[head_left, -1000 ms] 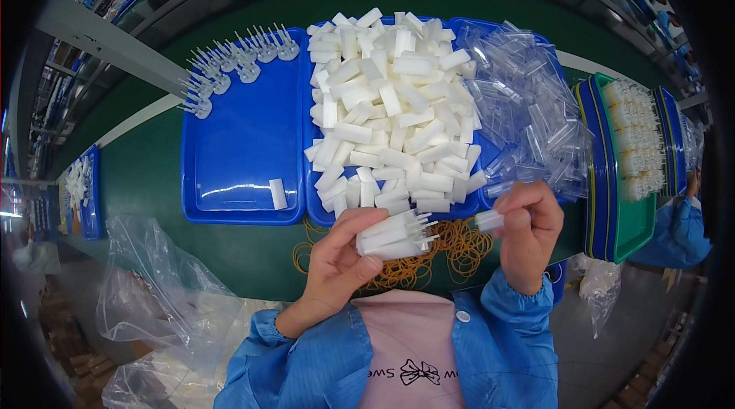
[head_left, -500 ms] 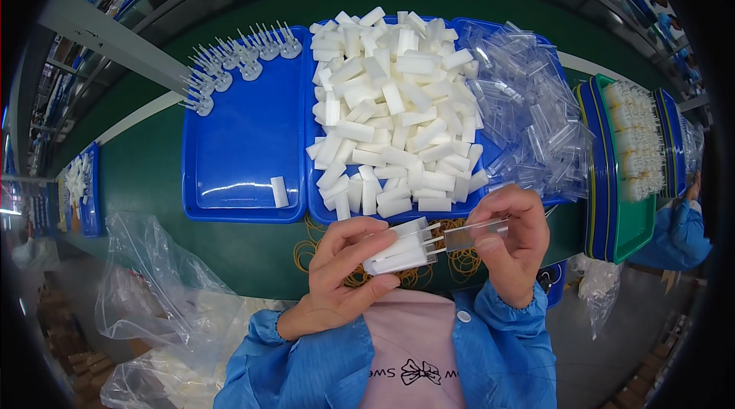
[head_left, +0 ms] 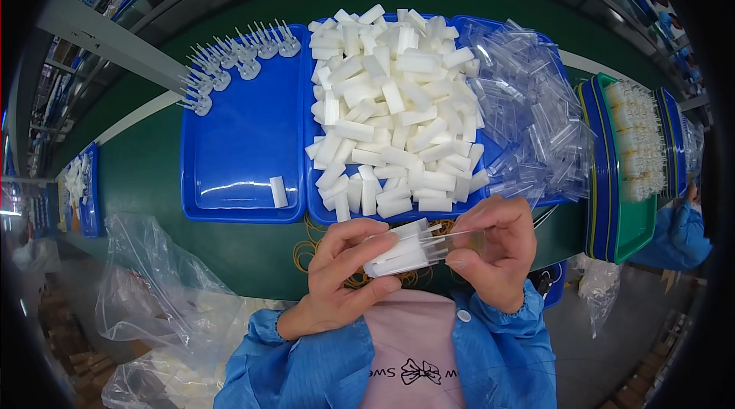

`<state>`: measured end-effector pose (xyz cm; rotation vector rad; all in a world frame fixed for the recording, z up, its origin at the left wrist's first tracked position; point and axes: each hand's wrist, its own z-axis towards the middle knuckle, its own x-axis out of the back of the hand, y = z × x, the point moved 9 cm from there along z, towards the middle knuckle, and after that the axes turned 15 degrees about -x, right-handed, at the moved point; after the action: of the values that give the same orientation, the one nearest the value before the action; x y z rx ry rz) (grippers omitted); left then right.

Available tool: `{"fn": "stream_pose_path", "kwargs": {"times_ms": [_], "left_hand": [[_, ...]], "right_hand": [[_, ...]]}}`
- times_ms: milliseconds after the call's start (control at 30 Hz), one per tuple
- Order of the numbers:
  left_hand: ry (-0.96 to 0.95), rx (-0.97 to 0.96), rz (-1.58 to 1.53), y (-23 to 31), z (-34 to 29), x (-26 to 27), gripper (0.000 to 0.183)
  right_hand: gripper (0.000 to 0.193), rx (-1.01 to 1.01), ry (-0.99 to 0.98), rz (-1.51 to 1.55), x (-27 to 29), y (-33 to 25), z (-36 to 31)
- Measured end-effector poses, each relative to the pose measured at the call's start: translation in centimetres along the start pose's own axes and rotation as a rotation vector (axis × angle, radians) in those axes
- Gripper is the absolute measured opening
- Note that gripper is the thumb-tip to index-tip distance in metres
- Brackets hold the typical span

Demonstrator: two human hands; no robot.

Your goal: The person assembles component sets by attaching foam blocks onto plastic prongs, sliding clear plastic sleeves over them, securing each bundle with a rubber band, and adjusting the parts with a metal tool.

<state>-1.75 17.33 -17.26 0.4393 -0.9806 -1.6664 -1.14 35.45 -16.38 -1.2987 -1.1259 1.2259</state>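
In front of my chest, my left hand (head_left: 343,267) is closed round a small bundle of white blocks (head_left: 400,256) partly covered in clear plastic. Thin pale prongs stick out of the bundle's right end. My right hand (head_left: 499,252) pinches a clear plastic sleeve (head_left: 465,240) between thumb and fingers. The sleeve's left end meets the prongs; how far it overlaps them is hard to see. Just beyond my hands, loose white blocks (head_left: 398,122) fill the middle blue tray. Clear plastic sleeves (head_left: 528,110) are heaped in the tray at its right.
A left blue tray (head_left: 245,133) holds one white block (head_left: 279,191) and, along its far rim, several clear pieces with upright prongs (head_left: 247,66). Rubber bands (head_left: 306,244) lie under my hands. Stacked trays (head_left: 624,217) stand right; a plastic bag (head_left: 153,286) hangs left.
My right hand has moved left and the sleeve has come up to the bundle's prongs, where a gap showed before. My left hand keeps its hold and place.
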Motion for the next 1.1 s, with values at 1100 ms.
{"fn": "stream_pose_path", "kwargs": {"times_ms": [1100], "left_hand": [[-0.033,-0.136,0.17,1.1,-0.1,0.2,0.055]], "right_hand": [[0.035,0.055,-0.044,-0.143,-1.4,-1.5,-0.6]]}}
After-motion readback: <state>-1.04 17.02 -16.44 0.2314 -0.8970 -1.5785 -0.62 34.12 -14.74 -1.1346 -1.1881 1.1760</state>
